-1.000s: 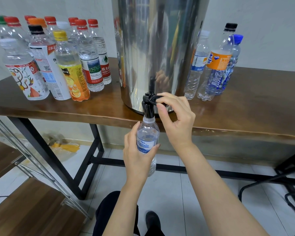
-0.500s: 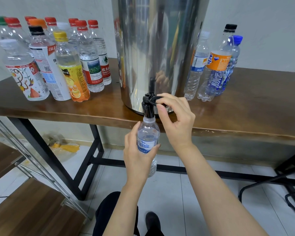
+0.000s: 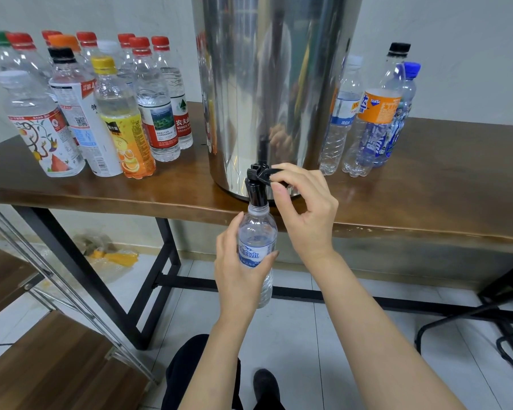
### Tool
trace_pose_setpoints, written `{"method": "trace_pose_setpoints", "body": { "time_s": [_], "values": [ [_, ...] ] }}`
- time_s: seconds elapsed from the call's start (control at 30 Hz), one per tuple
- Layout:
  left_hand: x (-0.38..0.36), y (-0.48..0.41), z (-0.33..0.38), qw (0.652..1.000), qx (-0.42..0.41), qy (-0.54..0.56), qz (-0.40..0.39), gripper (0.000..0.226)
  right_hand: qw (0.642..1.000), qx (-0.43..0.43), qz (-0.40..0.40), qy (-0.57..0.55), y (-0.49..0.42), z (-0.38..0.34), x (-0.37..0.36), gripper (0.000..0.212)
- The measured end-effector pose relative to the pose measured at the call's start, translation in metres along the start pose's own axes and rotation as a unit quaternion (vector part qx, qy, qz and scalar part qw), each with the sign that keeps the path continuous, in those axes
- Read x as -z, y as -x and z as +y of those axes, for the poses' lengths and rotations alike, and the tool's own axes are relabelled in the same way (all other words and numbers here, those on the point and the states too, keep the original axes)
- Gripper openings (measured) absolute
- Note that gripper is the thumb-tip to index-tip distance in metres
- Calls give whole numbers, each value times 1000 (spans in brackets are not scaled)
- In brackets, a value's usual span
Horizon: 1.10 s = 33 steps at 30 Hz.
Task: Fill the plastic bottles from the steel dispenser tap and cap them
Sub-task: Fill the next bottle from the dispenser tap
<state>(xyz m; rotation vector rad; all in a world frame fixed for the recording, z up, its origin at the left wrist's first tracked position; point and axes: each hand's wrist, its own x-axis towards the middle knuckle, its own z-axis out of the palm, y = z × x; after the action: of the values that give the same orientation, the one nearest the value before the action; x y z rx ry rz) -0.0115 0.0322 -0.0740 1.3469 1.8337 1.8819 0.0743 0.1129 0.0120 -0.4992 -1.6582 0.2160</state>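
A pale wall [image 3: 456,39] and a tiled floor [image 3: 308,335] frame a dark wooden counter [image 3: 427,179] on a black metal frame. On the counter stands the steel dispenser [image 3: 273,84], a tall mirror-bright drum set near the front edge. To its left is a tight cluster of capped bottles [image 3: 116,113], most with red caps, with one yellow-capped and one black-capped bottle toward the front. To its right stand four more bottles [image 3: 376,119], one with an orange label, close to the drum.

The left hand [image 3: 237,276] reaches up from below the counter edge, its grip wrapped round the middle of a clear, uncapped plastic bottle [image 3: 256,229] with a blue and white label. The bottle is upright in the air in front of the counter, its open neck up against the spout of the black tap [image 3: 256,187] at the base of the dispenser. The right hand [image 3: 305,214] is beside the tap, its grip narrow: thumb and forefinger pinch the black tap lever [image 3: 268,174], which points to the right, and the other fingers are curled in. How full the bottle is cannot be told.
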Motion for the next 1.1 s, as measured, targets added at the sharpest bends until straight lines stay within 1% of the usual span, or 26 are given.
{"method": "trace_pose_setpoints", "body": {
  "time_s": [0.3,0.63,1.1],
  "values": [
    [0,0,0,1000,1,0,-2,88,1000,1,-1,-6,-1,0,0,24],
    [0,0,1,1000,-2,4,-2,86,1000,7,-2,-5,0,-1,0,18],
    [0,0,0,1000,3,3,-4,87,1000,2,0,-8,0,0,0,22]
  ]
}}
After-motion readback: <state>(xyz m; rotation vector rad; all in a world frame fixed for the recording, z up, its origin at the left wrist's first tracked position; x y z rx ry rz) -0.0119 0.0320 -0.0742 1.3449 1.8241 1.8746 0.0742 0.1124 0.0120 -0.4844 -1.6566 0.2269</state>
